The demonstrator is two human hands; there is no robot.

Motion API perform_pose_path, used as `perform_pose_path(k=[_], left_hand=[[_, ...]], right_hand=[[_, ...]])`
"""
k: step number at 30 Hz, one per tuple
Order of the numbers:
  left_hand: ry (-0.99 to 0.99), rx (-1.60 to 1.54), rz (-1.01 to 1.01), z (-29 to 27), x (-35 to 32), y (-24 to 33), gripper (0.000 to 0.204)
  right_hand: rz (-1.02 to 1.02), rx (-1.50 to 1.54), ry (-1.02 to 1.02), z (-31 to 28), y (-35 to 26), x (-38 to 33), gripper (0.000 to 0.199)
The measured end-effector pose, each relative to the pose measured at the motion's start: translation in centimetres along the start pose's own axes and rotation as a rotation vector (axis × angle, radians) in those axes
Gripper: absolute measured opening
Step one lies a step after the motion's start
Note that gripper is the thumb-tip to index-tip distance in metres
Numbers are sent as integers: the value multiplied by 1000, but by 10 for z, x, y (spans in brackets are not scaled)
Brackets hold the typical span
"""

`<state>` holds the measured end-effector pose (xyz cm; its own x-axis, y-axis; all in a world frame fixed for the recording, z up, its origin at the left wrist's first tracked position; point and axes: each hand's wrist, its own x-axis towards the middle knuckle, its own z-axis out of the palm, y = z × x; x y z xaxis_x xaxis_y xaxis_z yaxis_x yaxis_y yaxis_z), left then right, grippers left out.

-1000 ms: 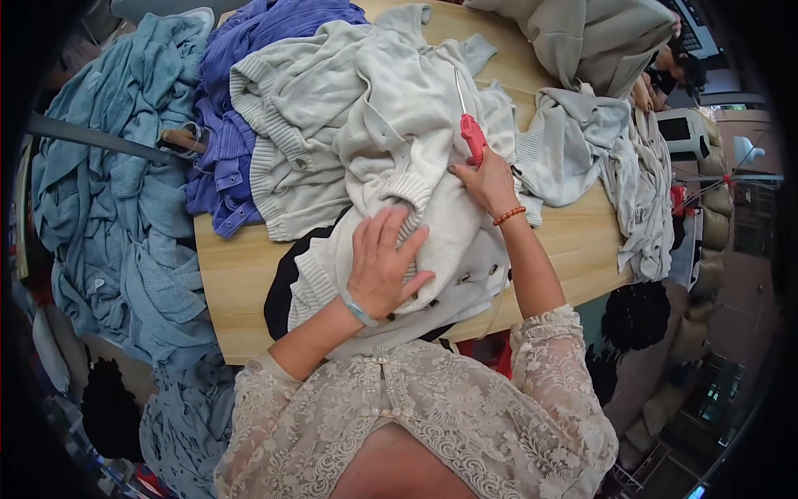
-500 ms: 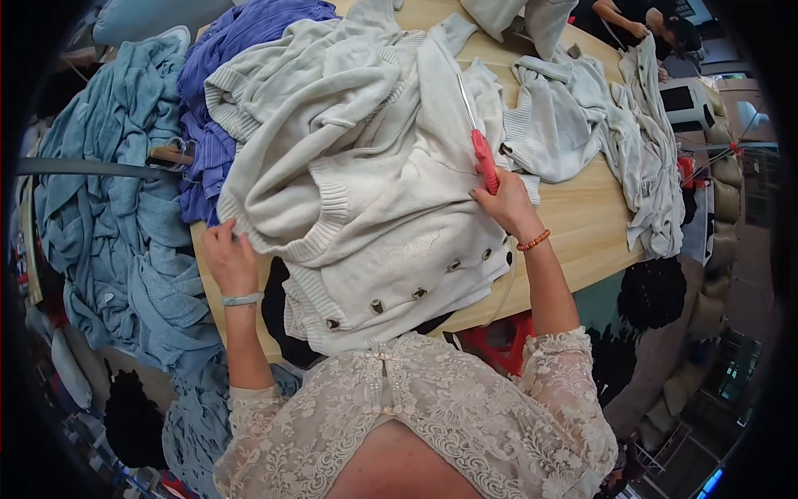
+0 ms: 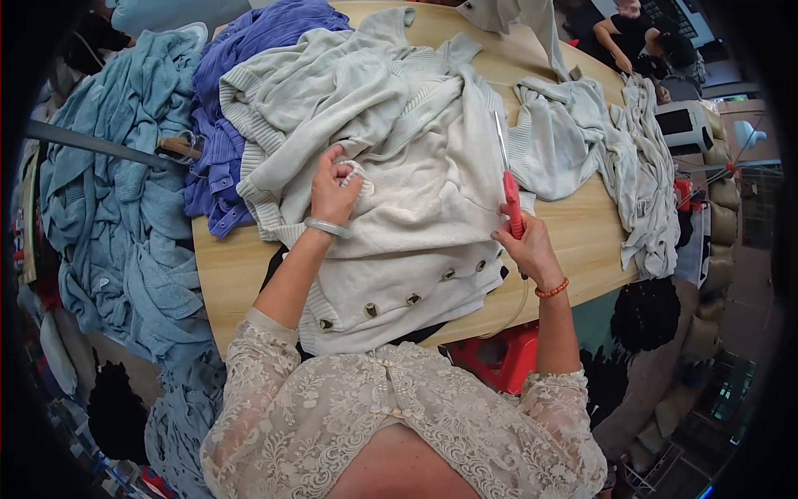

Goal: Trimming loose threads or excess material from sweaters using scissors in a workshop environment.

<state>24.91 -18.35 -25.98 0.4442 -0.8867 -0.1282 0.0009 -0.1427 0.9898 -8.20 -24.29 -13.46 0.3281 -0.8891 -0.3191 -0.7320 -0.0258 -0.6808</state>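
Note:
Heaped knitwear covers the middle of the table, with a cream cardigan (image 3: 416,241) with dark buttons at the near side. My left hand (image 3: 337,190) lies over the upper part of this heap, its fingers curled around a ribbed edge of the cream knit. In my right hand (image 3: 532,245), at the cardigan's right side, is a red-handled tool (image 3: 511,208) with a long thin metal shaft. The shaft points away from me, over the cloth, and a thin cord hangs below the hand.
Purple garments (image 3: 220,125) and a tall pile of blue-grey knits (image 3: 125,200) stand at the left, crossed by a metal bar (image 3: 100,143). More pale knits (image 3: 557,137) lie on the wooden table (image 3: 573,249) at right. Under the table edge sits a red stool (image 3: 519,358). Another person (image 3: 636,41) works at the far right.
My left hand has moved up and right from the heap's left edge onto the middle of the knit, folding it over. My right hand, with the tool, has shifted slightly right and nearer.

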Motion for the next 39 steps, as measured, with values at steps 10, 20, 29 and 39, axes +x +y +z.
perform_pose_path(k=[10,20,29,39], left_hand=[[-816,-82,429,19,-142,164,55],[-1088,-411,687,-54,-232,233,23],[-495,-811,449,-92,-340,187,12],[164,-42,-99,-113,-275,17,42]], right_hand=[[-663,41,240,44,-51,-25,46],[-634,-95,588,18,-27,1,24],[-540,190,490,-127,28,-113,45],[-423,-537,401,-110,49,2,32]])
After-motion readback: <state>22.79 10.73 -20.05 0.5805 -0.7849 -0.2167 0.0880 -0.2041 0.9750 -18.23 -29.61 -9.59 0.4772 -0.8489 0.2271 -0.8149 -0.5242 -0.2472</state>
